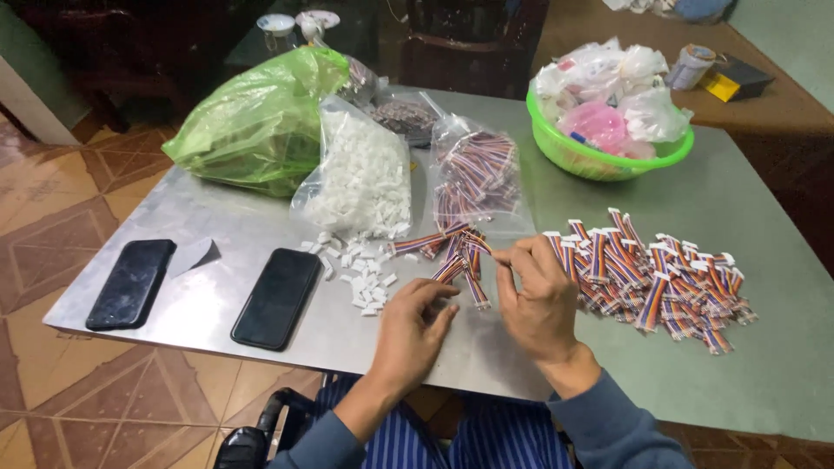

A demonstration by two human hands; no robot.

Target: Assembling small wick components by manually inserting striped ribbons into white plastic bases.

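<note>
While the left hand [415, 323] rests on the metal table [738, 200] with its fingers curled loosely and nothing in its grasp, the right hand [537, 295] pinches one striped ribbon wire [476, 282] between thumb and fingertips. That wire hangs just above a small loose bunch of wires [447, 247]. White plastic plugs [360, 278] lie scattered left of the hands, a heap of finished wires [660, 278] lies right of them, and two dark phones [278, 297] lie farther left.
</note>
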